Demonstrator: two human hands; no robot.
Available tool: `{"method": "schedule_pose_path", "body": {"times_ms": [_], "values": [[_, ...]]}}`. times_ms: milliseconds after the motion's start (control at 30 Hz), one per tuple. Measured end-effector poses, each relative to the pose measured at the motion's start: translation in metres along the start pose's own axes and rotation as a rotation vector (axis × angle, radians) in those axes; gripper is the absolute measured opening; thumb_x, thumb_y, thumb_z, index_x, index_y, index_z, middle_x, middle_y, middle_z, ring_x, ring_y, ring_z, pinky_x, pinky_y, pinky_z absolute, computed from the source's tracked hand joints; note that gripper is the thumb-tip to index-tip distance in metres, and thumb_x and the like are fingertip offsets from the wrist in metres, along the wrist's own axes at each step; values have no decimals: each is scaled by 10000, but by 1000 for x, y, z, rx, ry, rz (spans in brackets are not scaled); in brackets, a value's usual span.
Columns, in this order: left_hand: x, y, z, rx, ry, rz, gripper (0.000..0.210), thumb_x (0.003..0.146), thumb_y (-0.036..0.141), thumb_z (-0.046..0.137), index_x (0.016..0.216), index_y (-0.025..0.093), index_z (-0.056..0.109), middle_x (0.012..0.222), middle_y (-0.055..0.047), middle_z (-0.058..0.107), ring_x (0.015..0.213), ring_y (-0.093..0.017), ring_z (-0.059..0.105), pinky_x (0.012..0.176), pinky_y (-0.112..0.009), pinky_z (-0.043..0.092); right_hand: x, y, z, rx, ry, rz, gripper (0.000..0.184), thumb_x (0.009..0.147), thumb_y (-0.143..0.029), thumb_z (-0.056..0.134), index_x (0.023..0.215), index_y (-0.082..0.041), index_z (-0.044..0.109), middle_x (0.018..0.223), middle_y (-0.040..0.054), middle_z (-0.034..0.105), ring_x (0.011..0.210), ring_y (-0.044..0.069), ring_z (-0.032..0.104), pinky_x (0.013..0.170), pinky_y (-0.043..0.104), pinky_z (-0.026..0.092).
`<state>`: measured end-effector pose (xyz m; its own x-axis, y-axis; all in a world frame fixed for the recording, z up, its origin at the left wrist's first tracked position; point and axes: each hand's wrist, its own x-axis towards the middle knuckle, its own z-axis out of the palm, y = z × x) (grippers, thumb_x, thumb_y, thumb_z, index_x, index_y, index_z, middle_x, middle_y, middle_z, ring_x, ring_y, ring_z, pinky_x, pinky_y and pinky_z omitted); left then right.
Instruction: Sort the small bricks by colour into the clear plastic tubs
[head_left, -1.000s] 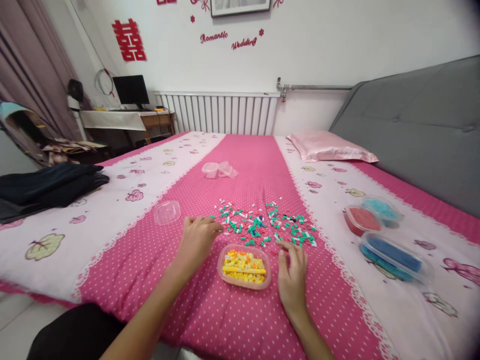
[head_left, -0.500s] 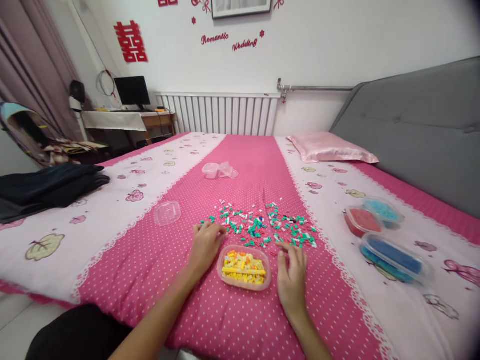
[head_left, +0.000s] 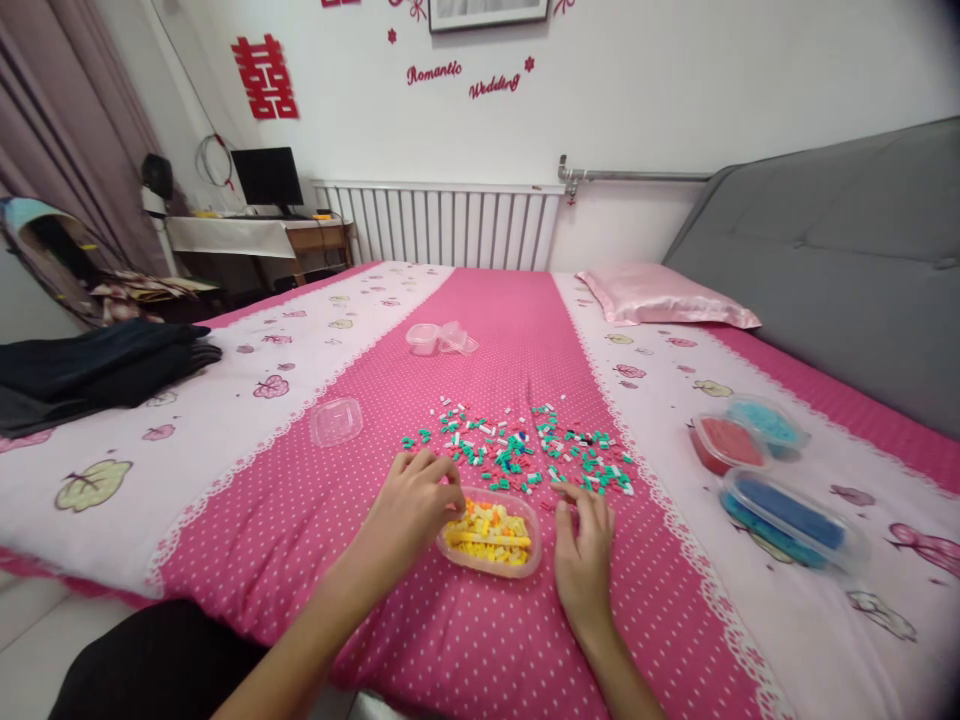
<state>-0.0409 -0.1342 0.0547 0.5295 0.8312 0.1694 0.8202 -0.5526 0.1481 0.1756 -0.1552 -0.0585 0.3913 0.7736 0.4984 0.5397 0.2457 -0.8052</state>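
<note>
A clear plastic container [head_left: 487, 572] holding small yellow, orange and cream building bricks, with a long yellow strip across them, sits on the pink bedspread. My left hand [head_left: 416, 505] is at the container's left rim, its fingers bent together in a pinch; whatever may be between the fingertips is hidden. To the right of the container, my right hand [head_left: 585, 555] lies on the bedspread, thumb and fingers apart, holding nothing I can see. Its fingertips reach the near edge of many scattered small bricks [head_left: 517, 450] in green, white, red and blue.
Containers of red bricks [head_left: 727, 445], light blue bricks [head_left: 766, 420] and dark blue bricks [head_left: 787, 510] stand at the right. A clear lid [head_left: 336, 422] lies to the left. More clear containers [head_left: 424, 340] are farther back. Dark folded clothes [head_left: 105, 370] rest at the far left.
My left hand has moved right, from the bedspread near the scattered bricks to the container's left rim, its fingers now drawn together. My right hand has stayed in place.
</note>
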Motion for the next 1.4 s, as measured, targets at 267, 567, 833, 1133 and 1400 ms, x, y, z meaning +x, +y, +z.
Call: {"method": "schedule_pose_path", "body": {"times_ms": [267,567,833,1133,1400], "values": [[0,-3,4,31,18,20,93,861,182,731,815,247,778,1021,-25,693,1004,-236,544,898,-413,307,1,2,0,3,-7,21,318,986,-388,408,1072,-205,653,1049,97,602,1047,285,504,943,444,366],[-6,-2,-7,12,88,-1,230,955,145,584,914,280,766,1052,-17,678,1011,-218,547,972,-445,266,1,1,0,-3,-7,10,304,988,-373,406,1062,-212,652,1040,92,605,1034,278,508,937,433,367],[36,-37,62,-51,348,-156,223,1003,253,508,1066,237,721,1072,-67,696,1030,-228,550,933,-421,310,1,-1,1,5,-12,-6,297,990,-362,407,1049,-211,655,1043,89,622,1027,271,520,933,429,375],[45,-40,95,75,287,-1,203,965,277,566,1101,272,718,1127,-93,658,1122,-273,508,1022,-495,298,2,0,3,-7,-52,-14,317,993,-376,388,1044,-212,654,1035,92,636,1026,272,523,937,443,388],[68,-43,99,127,252,39,143,927,253,616,1032,265,712,1121,-82,656,1139,-282,520,1009,-480,338,1,-1,1,-11,-41,-24,318,993,-364,392,1056,-198,655,1029,94,638,1011,270,523,923,432,386]]}}
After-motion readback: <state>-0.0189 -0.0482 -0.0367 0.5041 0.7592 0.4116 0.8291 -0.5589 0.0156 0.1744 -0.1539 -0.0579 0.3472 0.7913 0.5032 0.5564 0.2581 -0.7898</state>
